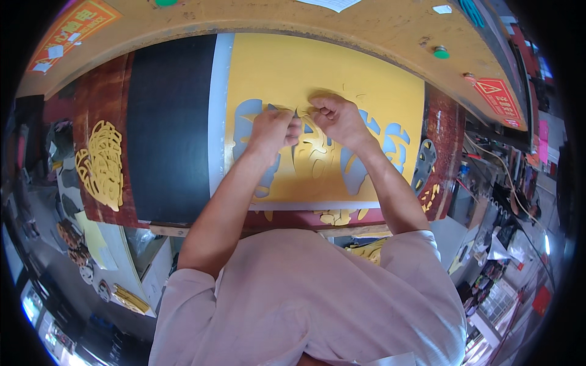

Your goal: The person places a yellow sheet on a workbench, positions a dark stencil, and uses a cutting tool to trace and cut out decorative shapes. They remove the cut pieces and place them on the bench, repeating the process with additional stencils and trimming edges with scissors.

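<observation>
Head view: both hands (334, 119) curl half-closed over the cut yellow sheet (317, 73).

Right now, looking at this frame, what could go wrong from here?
Two risks, as judgements. The yellow sheet is cut through with curved openings, so its narrow strips could bend or tear if the left hand or right hand, both over the cut area, pulled unevenly. The pile of yellow cut pieces lies close to the left edge of the red-brown board, so a knock might send some over.
</observation>
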Tool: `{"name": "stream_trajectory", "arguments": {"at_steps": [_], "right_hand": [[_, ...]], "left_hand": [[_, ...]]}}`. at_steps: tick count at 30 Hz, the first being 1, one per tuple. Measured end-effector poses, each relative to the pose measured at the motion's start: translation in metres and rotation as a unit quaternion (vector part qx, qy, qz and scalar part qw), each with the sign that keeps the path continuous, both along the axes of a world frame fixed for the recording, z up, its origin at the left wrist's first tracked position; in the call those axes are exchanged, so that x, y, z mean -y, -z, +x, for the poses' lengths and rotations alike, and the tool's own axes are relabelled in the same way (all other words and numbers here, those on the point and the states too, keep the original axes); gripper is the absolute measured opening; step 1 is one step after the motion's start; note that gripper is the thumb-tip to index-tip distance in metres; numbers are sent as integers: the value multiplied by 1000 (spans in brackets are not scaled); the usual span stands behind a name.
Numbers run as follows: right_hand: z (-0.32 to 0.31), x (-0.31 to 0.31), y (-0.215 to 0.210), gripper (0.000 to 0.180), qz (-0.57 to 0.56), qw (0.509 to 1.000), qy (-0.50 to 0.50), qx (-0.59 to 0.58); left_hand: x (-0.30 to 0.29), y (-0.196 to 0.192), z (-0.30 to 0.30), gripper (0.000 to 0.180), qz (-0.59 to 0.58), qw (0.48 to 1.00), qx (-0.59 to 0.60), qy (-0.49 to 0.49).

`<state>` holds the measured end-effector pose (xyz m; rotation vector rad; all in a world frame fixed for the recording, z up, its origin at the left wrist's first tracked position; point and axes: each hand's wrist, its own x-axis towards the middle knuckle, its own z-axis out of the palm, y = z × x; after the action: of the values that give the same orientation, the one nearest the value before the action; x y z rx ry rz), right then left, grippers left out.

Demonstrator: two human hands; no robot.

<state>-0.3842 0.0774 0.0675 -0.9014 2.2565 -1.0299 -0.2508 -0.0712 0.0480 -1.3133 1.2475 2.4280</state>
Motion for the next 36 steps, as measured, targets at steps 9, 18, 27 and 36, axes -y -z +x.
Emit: {"name": "stream_trajectory", "arguments": {"at_steps": [9,18,27,36], "right_hand": [[-32,37,-15,51,212,936,-269,-80],[-24,67,-20,39,355,870,-322,-111],[-8,77,-30,34,389,849,-318,-162],[-38,6,-1,24,107,984,-143,-2]], "left_hand": [[3,-13,10,44,-20,994,-43,94],[28,-12,-2,38,-236,957,4,168],[16,45,-45,29,-747,654,-113,36],[16,44,-43,31,-785,601,-71,131]]}}
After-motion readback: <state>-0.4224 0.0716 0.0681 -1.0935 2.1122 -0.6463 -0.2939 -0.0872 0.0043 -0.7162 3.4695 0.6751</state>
